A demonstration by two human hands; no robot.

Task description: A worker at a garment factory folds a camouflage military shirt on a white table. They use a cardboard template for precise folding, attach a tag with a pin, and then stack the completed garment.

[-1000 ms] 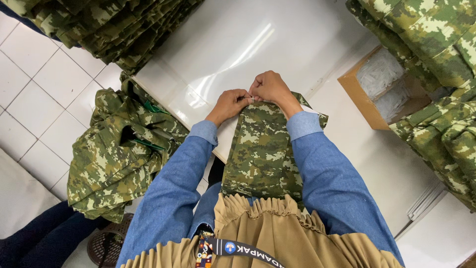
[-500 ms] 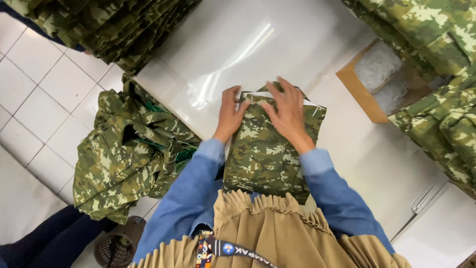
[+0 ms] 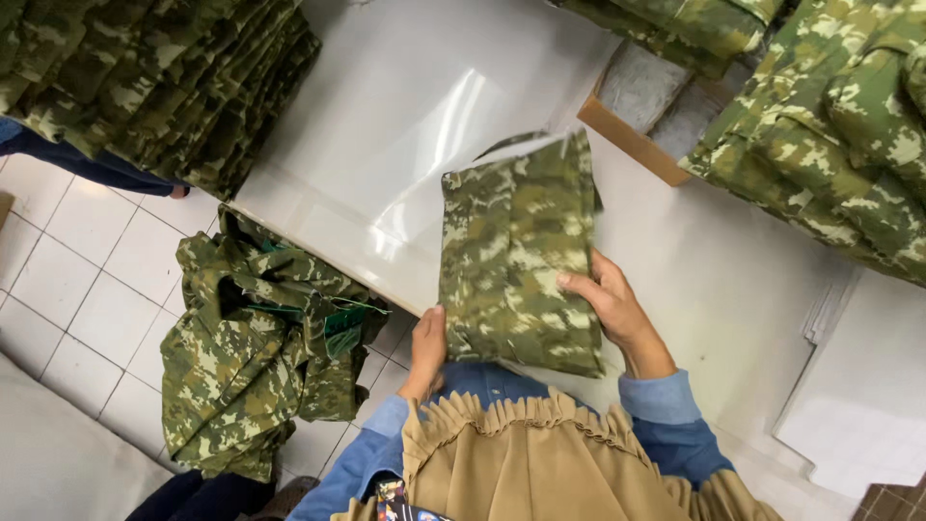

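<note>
A folded green camouflage garment (image 3: 516, 256) is raised over the white table (image 3: 386, 125), and both my hands hold it. My left hand (image 3: 427, 349) grips its lower left corner from beneath. My right hand (image 3: 610, 304) clasps its right edge, fingers spread across the cloth. A clear plastic bag (image 3: 502, 147) shows behind the garment's top edge.
A heap of camouflage clothing (image 3: 256, 347) lies on the tiled floor at the left. Stacks of the same cloth sit at the upper left (image 3: 145, 82) and upper right (image 3: 830, 125). A cardboard box (image 3: 641, 111) stands beside the table. White sheets (image 3: 863, 386) lie at the right.
The garment lay flat on the table under my pressing hands; now both hands have shifted to its lower edges and lifted it off the surface.
</note>
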